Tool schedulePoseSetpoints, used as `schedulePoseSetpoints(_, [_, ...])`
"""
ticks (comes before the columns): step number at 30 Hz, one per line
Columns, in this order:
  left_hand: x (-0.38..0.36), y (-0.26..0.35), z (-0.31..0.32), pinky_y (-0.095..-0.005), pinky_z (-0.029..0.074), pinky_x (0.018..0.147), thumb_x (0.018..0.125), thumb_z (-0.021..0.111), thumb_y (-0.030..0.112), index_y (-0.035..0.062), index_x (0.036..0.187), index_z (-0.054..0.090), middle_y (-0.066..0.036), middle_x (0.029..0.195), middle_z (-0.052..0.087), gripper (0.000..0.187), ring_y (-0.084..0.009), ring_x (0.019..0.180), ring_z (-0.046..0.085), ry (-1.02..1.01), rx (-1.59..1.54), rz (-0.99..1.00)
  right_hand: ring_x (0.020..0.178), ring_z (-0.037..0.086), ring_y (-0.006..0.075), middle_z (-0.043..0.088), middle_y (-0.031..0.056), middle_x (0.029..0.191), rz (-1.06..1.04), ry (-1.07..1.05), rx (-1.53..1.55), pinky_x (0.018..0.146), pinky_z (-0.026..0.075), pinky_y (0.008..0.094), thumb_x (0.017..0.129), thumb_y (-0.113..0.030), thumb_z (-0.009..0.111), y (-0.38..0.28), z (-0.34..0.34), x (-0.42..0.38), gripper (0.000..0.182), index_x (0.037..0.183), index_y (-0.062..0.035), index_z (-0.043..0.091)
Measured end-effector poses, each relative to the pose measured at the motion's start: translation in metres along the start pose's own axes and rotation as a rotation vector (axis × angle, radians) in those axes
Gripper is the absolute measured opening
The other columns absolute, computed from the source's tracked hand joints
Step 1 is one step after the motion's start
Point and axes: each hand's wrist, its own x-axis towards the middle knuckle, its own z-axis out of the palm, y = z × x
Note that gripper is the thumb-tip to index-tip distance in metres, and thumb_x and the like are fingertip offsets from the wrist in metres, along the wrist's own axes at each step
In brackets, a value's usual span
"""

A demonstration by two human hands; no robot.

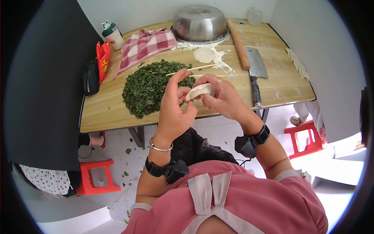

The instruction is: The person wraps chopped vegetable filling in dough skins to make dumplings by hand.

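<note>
A folded white dough dumpling [200, 91] is held between my two hands above the table's front edge. My left hand [175, 103] has its thumb and a fingertip at the dumpling's left end, with another finger raised. My right hand [224, 97] pinches the dumpling's right side. Behind my hands lies a heap of chopped green leaves [146, 87], with a pair of chopsticks [200, 67] resting partly on it. A flat dough round [204, 55] lies on scattered flour [222, 58] farther back.
A steel basin [199, 23] stands upside down at the back. To its right are a rolling pin [238, 45] and cleaver [256, 64]; dumplings [298, 64] line the right edge. A checked cloth [146, 45], bottle [113, 35] and black case [91, 78] are left. Red stools [99, 177] flank the table.
</note>
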Motion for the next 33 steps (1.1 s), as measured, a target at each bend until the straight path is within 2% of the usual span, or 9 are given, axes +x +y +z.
schedulePoseSetpoints(3, [-0.003, -0.001, 0.0, -0.0219, 0.045, 0.075, 0.082, 0.051, -0.008, 0.0002, 0.122, 0.044, -0.013, 0.112, 0.055, 0.041, -0.0101, 0.089, 0.056, 0.093, -0.106, -0.059, 0.065, 0.053, 0.0061, 0.057, 0.0005, 0.078, 0.17, 0.022, 0.243, 0.057, 0.045, 0.021, 0.085, -0.007, 0.058, -0.004, -0.001, -0.001, 0.028, 0.111, -0.0018, 0.052])
schedulePoseSetpoints(6, [-0.003, -0.005, 0.001, -0.0237, 0.036, 0.053, 0.085, 0.061, 0.01, 0.0003, 0.077, 0.053, -0.003, 0.061, 0.049, 0.015, -0.0115, 0.057, 0.042, 0.127, 0.061, -0.099, 0.059, 0.053, 0.0067, 0.058, 0.0026, 0.075, 0.211, 0.083, 0.338, 0.053, 0.043, 0.0218, 0.082, -0.003, 0.055, -0.009, -0.002, 0.0, 0.026, 0.108, -0.001, 0.053])
schedulePoseSetpoints(10, [-0.002, -0.011, 0.008, -0.0318, 0.035, 0.052, 0.087, 0.058, 0.01, -0.0006, 0.077, 0.051, -0.012, 0.064, 0.042, 0.016, -0.0221, 0.055, 0.04, 0.131, 0.285, 0.006, 0.059, 0.054, 0.0064, 0.055, 0.0006, 0.071, 0.125, 0.13, 0.159, 0.052, 0.045, 0.0206, 0.085, -0.005, 0.057, 0.005, -0.002, -0.002, 0.023, 0.107, -0.0025, 0.055])
schedulePoseSetpoints(15, [-0.001, -0.026, 0.03, -0.0273, 0.036, 0.052, 0.086, 0.054, 0.008, -0.0004, 0.077, 0.052, -0.008, 0.066, 0.047, 0.013, -0.0168, 0.056, 0.042, 0.024, 0.127, -0.027, 0.058, 0.054, 0.0065, 0.056, 0.002, 0.07, 0.146, 0.297, -0.019, 0.051, 0.045, 0.0225, 0.082, -0.005, 0.06, 0.018, -0.06, -0.032, 0.025, 0.107, -0.0042, 0.057])
schedulePoseSetpoints(19, [-0.006, -0.035, 0.052, -0.0283, 0.034, 0.049, 0.084, 0.058, 0.007, -0.0003, 0.075, 0.053, -0.008, 0.063, 0.046, 0.012, -0.0178, 0.052, 0.042, -0.12, 0.189, 0.098, 0.058, 0.055, 0.0093, 0.061, 0.0045, 0.071, 0.213, 0.58, -0.649, 0.052, 0.044, 0.0252, 0.08, -0.01, 0.062, 0.061, -0.168, -0.08, 0.022, 0.102, -0.0053, 0.062])
schedulePoseSetpoints(21, [-0.006, -0.041, 0.059, -0.0293, 0.033, 0.048, 0.083, 0.06, 0.007, 0.0004, 0.073, 0.053, -0.008, 0.06, 0.045, 0.014, -0.018, 0.049, 0.041, -0.176, 0.234, 0.118, 0.062, 0.057, 0.0135, 0.061, 0.0072, 0.072, 0.352, 0.686, -0.896, 0.057, 0.046, 0.0287, 0.079, -0.015, 0.063, 0.082, -0.231, -0.114, 0.026, 0.103, -0.004, 0.062])
schedulePoseSetpoints(23, [-0.004, -0.045, 0.062, -0.0294, 0.032, 0.046, 0.082, 0.061, 0.008, 0.0011, 0.072, 0.053, -0.007, 0.059, 0.044, 0.014, -0.0175, 0.048, 0.041, -0.17, 0.25, 0.143, 0.082, 0.061, 0.0323, 0.064, 0.018, 0.085, 0.559, 0.748, -0.966, 0.073, 0.048, 0.0411, 0.075, -0.024, 0.064, 0.083, -0.281, -0.143, 0.035, 0.106, -0.0073, 0.063])
schedulePoseSetpoints(24, [-0.003, -0.047, 0.061, -0.0291, 0.031, 0.046, 0.081, 0.062, 0.008, 0.0013, 0.071, 0.053, -0.007, 0.059, 0.044, 0.014, -0.0173, 0.048, 0.041, -0.168, 0.234, 0.105, 0.086, 0.061, 0.0338, 0.064, 0.0184, 0.088, 0.511, 0.767, -1.028, 0.076, 0.047, 0.0413, 0.075, -0.022, 0.063, 0.094, -0.307, -0.158, 0.034, 0.105, -0.0066, 0.063])
schedulePoseSetpoints(33, [0.0, -0.041, 0.067, -0.027, 0.03, 0.046, 0.078, 0.063, 0.009, 0.0019, 0.071, 0.053, -0.006, 0.06, 0.045, 0.015, -0.0152, 0.048, 0.039, -0.161, 0.239, 0.056, 0.093, 0.059, 0.0361, 0.064, 0.0177, 0.095, 0.569, 0.58, -1.146, 0.083, 0.047, 0.041, 0.072, -0.007, 0.057, 0.133, -0.385, -0.194, 0.027, 0.098, -0.0047, 0.061])
